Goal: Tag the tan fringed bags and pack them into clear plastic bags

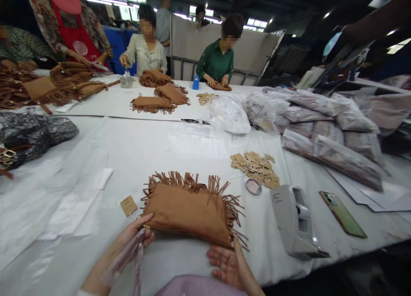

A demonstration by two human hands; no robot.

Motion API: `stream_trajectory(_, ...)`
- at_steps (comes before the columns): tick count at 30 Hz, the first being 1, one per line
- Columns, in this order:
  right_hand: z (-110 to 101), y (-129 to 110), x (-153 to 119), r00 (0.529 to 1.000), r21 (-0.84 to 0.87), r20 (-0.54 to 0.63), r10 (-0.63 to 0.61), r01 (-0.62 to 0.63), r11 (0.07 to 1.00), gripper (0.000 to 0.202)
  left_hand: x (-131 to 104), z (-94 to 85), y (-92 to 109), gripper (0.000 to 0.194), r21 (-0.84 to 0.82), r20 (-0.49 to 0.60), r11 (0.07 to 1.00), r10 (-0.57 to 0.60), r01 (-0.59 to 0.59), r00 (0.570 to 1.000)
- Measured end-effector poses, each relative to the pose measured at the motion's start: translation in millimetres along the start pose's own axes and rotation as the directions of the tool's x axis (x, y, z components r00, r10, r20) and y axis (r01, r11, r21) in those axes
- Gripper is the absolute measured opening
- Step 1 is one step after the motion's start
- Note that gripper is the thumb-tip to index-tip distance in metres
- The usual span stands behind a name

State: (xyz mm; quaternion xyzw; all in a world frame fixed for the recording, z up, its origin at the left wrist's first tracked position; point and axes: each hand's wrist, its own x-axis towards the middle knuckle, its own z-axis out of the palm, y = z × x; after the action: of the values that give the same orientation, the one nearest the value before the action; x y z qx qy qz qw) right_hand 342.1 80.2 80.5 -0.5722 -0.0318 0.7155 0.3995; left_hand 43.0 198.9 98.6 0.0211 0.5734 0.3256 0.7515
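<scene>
A brown fringed pouch (189,208) lies on the white-covered table in front of me, its fringe spread along the far and right sides. My left hand (144,229) grips the near left corner by the zip end, thumb on top and fingers beneath. By the near right corner, my right hand (227,261) is palm up with its fingers apart; its thumb is close to the corner, and I cannot tell whether it touches. A kraft paper tag (129,206) sits just left of the pouch, with a white string toward it.
To the right are a pile of paper tags (257,165), a small round dish (253,186), a grey tape dispenser (289,221) and a phone (343,213). Bagged goods (330,133) are stacked behind. White sheets (80,201) lie left. Several people work across the table.
</scene>
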Motion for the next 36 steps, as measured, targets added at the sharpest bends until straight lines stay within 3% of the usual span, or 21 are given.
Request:
stream_trajectory(3,20,-22,9,0.991,0.219,-0.005,-0.132,0.13,0.967,0.044,-5,-9.9,3,0.013,0.036,-0.029,0.999,0.013,-0.012,1.0)
stream_trajectory(5,28,-35,13,0.984,0.209,0.012,-0.178,0.172,0.963,0.035,-8,-27.0,4,0.011,0.102,-0.023,0.995,0.024,-0.022,0.999)
stream_trajectory(10,23,-33,14,0.969,-0.017,0.23,-0.085,0.092,0.996,0.033,-35,-84.6,-9,0.024,0.289,0.261,0.95,0.041,-0.118,0.965)
stream_trajectory(14,12,-20,9,0.958,-0.067,0.285,0.026,-0.007,0.998,0.038,-56,-105.3,-33,0.051,0.141,0.353,0.99,-0.056,0.006,0.934)
stream_trajectory(18,31,-31,13,0.971,-0.084,0.237,0.045,-0.026,0.996,0.05,-35,-89.4,-36,0.059,0.012,0.265,1.0,0.024,-0.028,0.964)
stream_trajectory(22,57,-51,22,0.979,-0.166,0.161,0.126,-0.099,0.981,0.05,-11,-70.8,-23,0.05,0.093,0.15,0.995,-0.051,0.037,0.987)
stream_trajectory(27,44,-39,17,0.97,-0.094,0.133,0.203,-0.191,0.977,0.042,-24,-84.8,-32,0.056,0.1,0.256,0.992,-0.098,0.074,0.962)
stream_trajectory(29,39,-34,17,0.956,-0.068,0.105,0.275,-0.269,0.961,0.033,-27,-84.5,-37,0.059,0.092,0.219,0.995,-0.063,0.044,0.974)
stream_trajectory(31,41,-42,23,0.95,-0.064,0.072,0.302,-0.298,0.952,0.027,-20,-72.7,-31,0.061,0.113,0.158,0.993,0.002,-0.02,0.987)
stream_trajectory(33,53,-63,36,0.974,-0.118,0.037,0.225,-0.219,0.969,0.022,-4,-50.2,-11,0.059,0.176,0.103,0.977,0.106,-0.123,0.989)
stream_trajectory(35,72,-97,50,0.999,-0.205,0.042,-0.001,0.009,0.979,0.017,13,-20.3,22,0.053,0.256,0.074,0.94,0.216,-0.228,0.974)
stream_trajectory(36,83,-117,55,0.987,-0.236,0.064,-0.146,0.157,0.959,0.015,18,-3.9,42,0.049,0.275,0.082,0.924,0.251,-0.264,0.965)
